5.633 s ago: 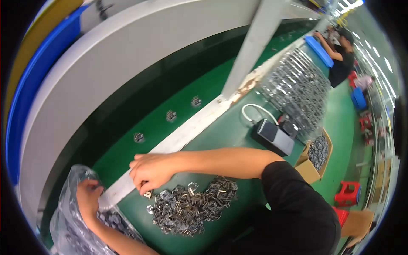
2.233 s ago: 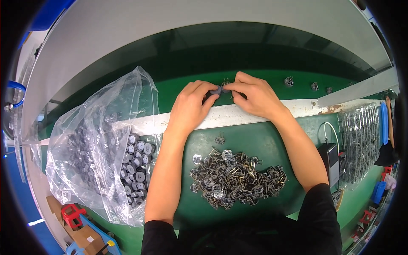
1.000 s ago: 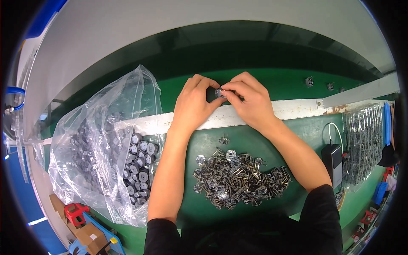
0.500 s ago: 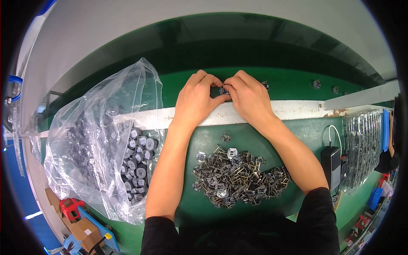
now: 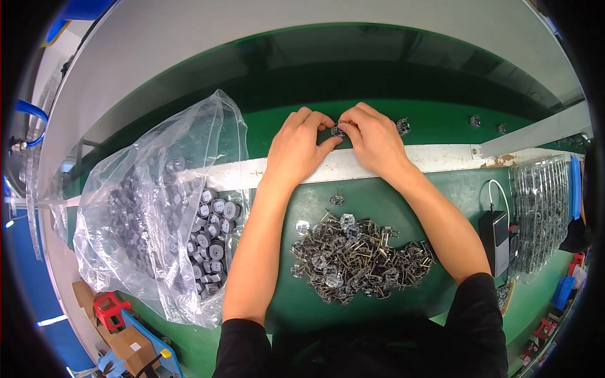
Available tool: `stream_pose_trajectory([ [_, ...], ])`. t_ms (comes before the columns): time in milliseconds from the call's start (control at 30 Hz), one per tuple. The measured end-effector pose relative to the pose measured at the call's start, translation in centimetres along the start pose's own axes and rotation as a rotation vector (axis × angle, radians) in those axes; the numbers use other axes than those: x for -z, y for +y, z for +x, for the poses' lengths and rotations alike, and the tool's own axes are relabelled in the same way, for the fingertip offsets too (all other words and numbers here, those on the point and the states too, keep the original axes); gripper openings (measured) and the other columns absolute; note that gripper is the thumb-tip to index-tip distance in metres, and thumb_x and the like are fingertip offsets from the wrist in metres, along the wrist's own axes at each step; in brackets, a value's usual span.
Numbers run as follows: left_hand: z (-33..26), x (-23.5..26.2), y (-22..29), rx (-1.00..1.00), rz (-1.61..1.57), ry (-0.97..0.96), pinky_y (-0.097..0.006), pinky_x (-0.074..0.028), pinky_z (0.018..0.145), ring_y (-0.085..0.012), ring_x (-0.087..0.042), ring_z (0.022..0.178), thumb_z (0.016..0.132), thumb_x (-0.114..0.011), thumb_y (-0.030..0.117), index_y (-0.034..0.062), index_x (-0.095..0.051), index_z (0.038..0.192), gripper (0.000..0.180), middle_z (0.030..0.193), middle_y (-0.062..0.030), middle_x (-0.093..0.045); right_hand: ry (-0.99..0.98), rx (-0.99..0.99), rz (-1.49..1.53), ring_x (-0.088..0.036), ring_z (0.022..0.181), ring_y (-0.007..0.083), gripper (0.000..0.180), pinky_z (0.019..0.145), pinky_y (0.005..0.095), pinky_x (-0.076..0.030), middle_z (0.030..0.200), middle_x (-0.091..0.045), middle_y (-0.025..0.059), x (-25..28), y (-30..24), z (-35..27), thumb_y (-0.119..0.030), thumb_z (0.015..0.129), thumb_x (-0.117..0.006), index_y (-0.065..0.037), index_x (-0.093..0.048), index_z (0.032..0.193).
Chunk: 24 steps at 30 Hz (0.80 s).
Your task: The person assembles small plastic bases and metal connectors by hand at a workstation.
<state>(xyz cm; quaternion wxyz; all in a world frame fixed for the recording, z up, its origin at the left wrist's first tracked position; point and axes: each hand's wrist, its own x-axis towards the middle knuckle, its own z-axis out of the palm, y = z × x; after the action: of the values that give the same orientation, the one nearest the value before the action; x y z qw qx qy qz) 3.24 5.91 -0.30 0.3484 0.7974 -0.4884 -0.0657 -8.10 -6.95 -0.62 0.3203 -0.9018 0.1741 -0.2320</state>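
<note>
Beyond the white rail, above the green belt, a small dark electronic part with a grey round body sits between both hands' fingertips. My left hand pinches its left side with thumb and index finger. My right hand grips it from the right, its bent fingers hiding some of it. Closer to me, a heap of small circuit boards with metal pins lies between my forearms. One loose circuit board rests just beyond that heap.
A clear plastic bag full of grey round caps lies to the left. Similar parts stand on the belt. The white rail crosses the bench. At right are a black-and-grey box with a white cable and stacked clear trays.
The whole view has shifted slightly to the right. Both hands stay together at the small part, with slightly altered fingers; another part beside my right hand shows more fully.
</note>
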Motion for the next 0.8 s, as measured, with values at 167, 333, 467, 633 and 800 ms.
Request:
stream_pose_trajectory([
  [167,0.0,-0.2,0.3,-0.043,-0.003,0.008,-0.035,-0.052,0.077,-0.0251,-0.062,0.088,0.079,-0.077,0.014,0.0030,-0.068,0.105,0.030,0.094,-0.0090,-0.062,-0.003,-0.026,0.018,-0.063,0.078,0.0343,0.007,0.067,0.0439,-0.051,0.090,-0.061,0.0100,0.1,0.1,0.1,-0.009,0.090,-0.062,-0.003,-0.065,0.089],
  [333,0.3,-0.3,-0.2,-0.012,-0.069,-0.053,-0.036,-0.051,0.077,-0.0260,-0.061,0.088,0.080,-0.076,0.014,0.0026,-0.068,0.105,0.029,0.093,-0.0093,-0.061,-0.004,0.045,-0.021,-0.063,0.078,0.0329,0.007,0.066,0.0436,-0.050,0.087,-0.061,0.0086,0.2,0.2,0.2,-0.011,0.088,-0.064,-0.005,-0.067,0.089],
  [467,0.0,0.2,-0.3,0.039,-0.043,-0.045,-0.037,-0.051,0.077,-0.0267,-0.061,0.088,0.080,-0.076,0.016,0.0023,-0.069,0.103,0.027,0.092,-0.0101,-0.061,-0.062,-0.015,-0.046,-0.062,0.076,0.0311,0.005,0.066,0.0388,-0.049,0.084,-0.062,0.0095,0.3,-0.5,0.5,-0.008,0.085,-0.067,-0.003,-0.068,0.087],
  [633,-0.3,3.2,-1.3,0.035,-0.009,0.067,-0.038,-0.051,0.078,-0.0278,-0.063,0.088,0.080,-0.076,0.018,0.0017,-0.072,0.092,0.021,0.087,-0.0121,-0.063,0.012,-0.036,-0.064,-0.065,0.081,0.0275,0.011,0.068,0.0395,-0.051,0.085,-0.061,0.0078,0.7,0.0,-0.6,-0.013,0.084,-0.067,-0.008,-0.070,0.094],
  [800,-2.8,10.5,-6.4,0.520,0.443,0.207,-0.047,-0.054,0.081,-0.0399,-0.068,0.088,0.086,-0.059,0.018,0.0033,-0.074,0.091,0.021,0.089,-0.0221,-0.071,0.303,0.060,-0.010,-0.060,0.075,0.0287,0.027,0.067,0.0405,-0.050,0.082,-0.056,0.0114,1.5,-2.4,-1.3,-0.014,0.079,-0.068,-0.005,-0.066,0.104],
])
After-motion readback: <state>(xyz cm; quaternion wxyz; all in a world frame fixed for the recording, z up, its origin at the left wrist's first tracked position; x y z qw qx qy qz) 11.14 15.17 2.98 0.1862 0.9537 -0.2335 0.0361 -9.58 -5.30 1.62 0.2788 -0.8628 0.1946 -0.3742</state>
